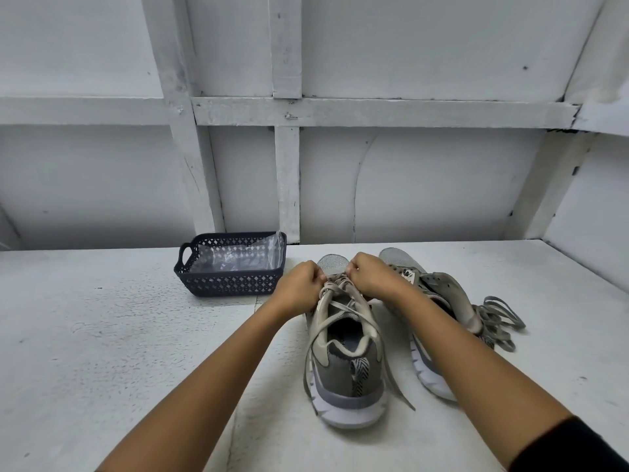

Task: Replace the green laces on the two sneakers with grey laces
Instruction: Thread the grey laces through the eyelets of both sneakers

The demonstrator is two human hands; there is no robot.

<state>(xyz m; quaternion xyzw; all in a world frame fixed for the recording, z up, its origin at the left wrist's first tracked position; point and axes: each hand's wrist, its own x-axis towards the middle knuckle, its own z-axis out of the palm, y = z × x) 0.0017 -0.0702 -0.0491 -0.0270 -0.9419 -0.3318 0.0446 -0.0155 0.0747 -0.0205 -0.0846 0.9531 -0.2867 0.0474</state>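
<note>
**Working the lace at the toe end of the near sneaker**

Both hands are meeting over the front eyelets of the near sneaker (343, 362), which is standing upright on the white table (119, 335) with its heel toward the person. The left hand (301, 284) is curling its fingers tight and pinching the lace (335, 288) on its side of the tongue. The right hand (369, 275) is doing the same opposite, knuckles up, thumb and fingertips closed on the lace. The knuckles are hiding exactly which strand each hand is holding. The rest of that lace is lying slack: loose crossings are sitting over the tongue, and both long ends are trailing past the heel onto the table.

The second sneaker (439, 291) is lying tipped on its side just to the right, its eyelets looking bare, with a loose bundle of laces (498, 321) heaped beside it. A dark basket (224, 284) holding a clear plastic bag (238, 257) is sitting well off to the left.

Judging from this, the hands are working the lace through the lowest rows — whether in or out, I cannot tell, and the light is making its colour uncertain. To do it well, they should be pulling evenly from both sides so the ends are coming out matched, taking one row at a time, laying the lace flat rather than twisted — and bracing the shoe so it is not sliding.
</note>
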